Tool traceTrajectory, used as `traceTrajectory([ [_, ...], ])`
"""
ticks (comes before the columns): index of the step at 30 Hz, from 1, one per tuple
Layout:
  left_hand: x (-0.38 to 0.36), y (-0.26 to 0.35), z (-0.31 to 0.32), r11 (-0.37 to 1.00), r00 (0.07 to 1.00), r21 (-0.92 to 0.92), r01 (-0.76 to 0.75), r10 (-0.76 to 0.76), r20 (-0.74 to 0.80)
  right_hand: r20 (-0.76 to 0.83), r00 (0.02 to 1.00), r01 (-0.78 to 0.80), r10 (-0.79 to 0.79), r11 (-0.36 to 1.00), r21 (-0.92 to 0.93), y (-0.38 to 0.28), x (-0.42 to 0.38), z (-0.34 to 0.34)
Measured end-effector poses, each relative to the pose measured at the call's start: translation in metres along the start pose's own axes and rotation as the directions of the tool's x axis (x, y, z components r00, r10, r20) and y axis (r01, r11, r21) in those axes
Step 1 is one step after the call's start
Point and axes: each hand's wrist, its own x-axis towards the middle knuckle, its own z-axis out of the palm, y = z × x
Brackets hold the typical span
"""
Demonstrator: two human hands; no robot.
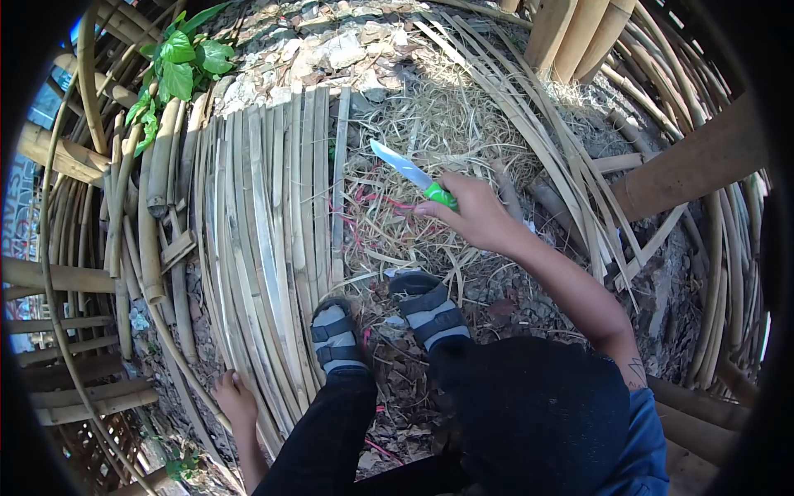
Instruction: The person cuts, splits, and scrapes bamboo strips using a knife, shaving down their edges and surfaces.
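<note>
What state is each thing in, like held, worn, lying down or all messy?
Knife: blade bare, held.
Right hand: closed round the knife's green handle.
Left hand: fingers curled, by the row's edge; can't tell if gripping.
Row of bamboo strips: lying side by side.
Other strips: loose, fanned out.
Shavings: scattered messily.
Sandals: worn, straps across.
Plant: green, leafy.

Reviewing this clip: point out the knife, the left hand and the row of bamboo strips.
Knife [407, 169]: head view, on the blade.
Left hand [236, 400]: head view, on the middle of the hand.
Row of bamboo strips [263, 217]: head view, on a strip near the row's middle.
</note>
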Motion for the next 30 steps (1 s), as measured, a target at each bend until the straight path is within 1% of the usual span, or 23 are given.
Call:
traceTrajectory([
  [1, 0.0, 0.009, 0.005, 0.992, 0.967, 0.108, -0.063, 0.087, -0.239, 0.05, 0.999, -0.011, 0.003, 0.987, 0.158, -0.01, -0.007, 0.015],
  [3, 0.018, 0.071, -0.041, 0.958, 0.974, -0.183, -0.22, 0.206, -0.094, 0.155, 0.987, -0.021, -0.045, 0.918, 0.395, -0.038, -0.021, 0.053],
  [4, 0.026, 0.106, -0.065, 0.845, 0.967, -0.508, -0.17, 0.242, 0.078, 0.199, 0.976, -0.017, -0.087, 0.882, 0.471, -0.053, -0.029, 0.071],
  [5, 0.032, 0.14, -0.081, 0.638, 0.919, -0.768, -0.052, 0.332, 0.213, 0.326, 0.942, -0.128, -0.082, 0.81, 0.573, -0.069, -0.037, 0.088],
  [6, 0.035, 0.171, -0.085, 0.413, 0.901, -0.911, 0.003, 0.393, 0.181, 0.313, 0.935, -0.067, -0.166, 0.784, 0.617, -0.08, -0.042, 0.108],
  [7, 0.035, 0.193, -0.086, 0.156, 0.883, -0.986, 0.063, 0.451, 0.128, 0.359, 0.903, -0.052, -0.238, 0.767, 0.639, -0.089, -0.044, 0.12],
  [8, 0.037, 0.21, -0.082, 0.124, 0.912, -0.989, 0.082, 0.39, 0.125, 0.323, 0.898, 0.075, -0.299, 0.827, 0.557, -0.097, -0.045, 0.124],
  [9, 0.037, 0.224, -0.077, 0.084, 0.936, -0.991, 0.102, 0.33, 0.125, 0.2, 0.911, 0.16, -0.36, 0.757, 0.633, -0.096, -0.048, 0.139],
  [10, 0.04, 0.227, -0.077, 0.191, 0.942, -0.975, 0.11, 0.292, 0.164, 0.237, 0.909, 0.122, -0.342, 0.765, 0.633, -0.097, -0.047, 0.138],
  [11, 0.036, 0.237, -0.072, 0.17, 0.968, -0.978, 0.122, 0.196, 0.155, 0.278, 0.904, 0.083, -0.326, 0.77, 0.632, -0.094, -0.048, 0.134],
  [12, 0.035, 0.239, -0.068, 0.186, 0.962, -0.973, 0.139, 0.209, 0.178, 0.285, 0.907, 0.072, -0.31, 0.782, 0.619, -0.086, -0.05, 0.13],
  [14, 0.041, 0.236, -0.062, 0.197, 0.954, -0.971, 0.138, 0.237, 0.184, 0.006, 0.933, 0.326, -0.36, 0.85, 0.413, -0.067, -0.05, 0.129],
  [15, 0.047, 0.232, -0.056, 0.207, 0.955, -0.975, 0.082, 0.263, 0.136, -0.099, 0.898, 0.44, -0.43, 0.883, 0.16, -0.047, -0.05, 0.121],
  [16, 0.054, 0.229, -0.053, 0.233, 0.956, -0.971, 0.054, 0.268, 0.118, -0.076, 0.908, 0.417, -0.413, 0.907, 0.054, -0.024, -0.053, 0.109],
  [17, 0.063, 0.226, -0.05, 0.26, 0.959, -0.965, 0.025, 0.266, 0.097, -0.202, 0.94, 0.277, -0.276, 0.961, -0.023, 0.006, -0.057, 0.105],
  [19, 0.085, 0.22, -0.037, 0.32, 0.966, -0.947, 0.026, 0.234, 0.106, -0.392, 0.92, -0.048, 0.005, 0.994, -0.1, 0.057, -0.062, 0.076],
  [20, 0.094, 0.219, -0.03, 0.39, 0.963, -0.919, -0.054, 0.262, 0.055, -0.527, 0.85, -0.124, 0.007, 0.975, -0.186, 0.079, -0.062, 0.057],
  [21, 0.102, 0.218, -0.023, 0.455, 0.955, -0.881, -0.133, 0.296, 0.009, -0.615, 0.775, -0.318, 0.147, 0.931, -0.178, 0.1, -0.063, 0.044],
  [23, 0.112, 0.222, -0.01, 0.477, 0.952, -0.867, -0.147, 0.306, 0.006, -0.601, 0.758, -0.53, 0.253, 0.775, -0.343, 0.141, -0.065, 0.023],
  [24, 0.112, 0.225, -0.004, 0.494, 0.945, -0.853, -0.168, 0.328, 0.004, -0.597, 0.763, -0.527, 0.249, 0.774, -0.351, 0.145, -0.069, 0.018],
  [26, 0.11, 0.229, 0.005, 0.497, 0.939, -0.843, -0.204, 0.343, -0.026, -0.436, 0.769, -0.629, 0.467, 0.674, -0.387, 0.15, -0.072, 0.014],
  [27, 0.107, 0.229, 0.012, 0.507, 0.932, -0.828, -0.24, 0.359, -0.05, -0.423, 0.779, -0.617, 0.462, 0.683, -0.391, 0.15, -0.074, 0.012],
  [30, 0.101, 0.225, 0.031, 0.533, 0.915, -0.798, -0.28, 0.4, -0.054, -0.27, 0.762, -0.632, 0.589, 0.581, -0.513, 0.153, -0.075, 0.027],
])
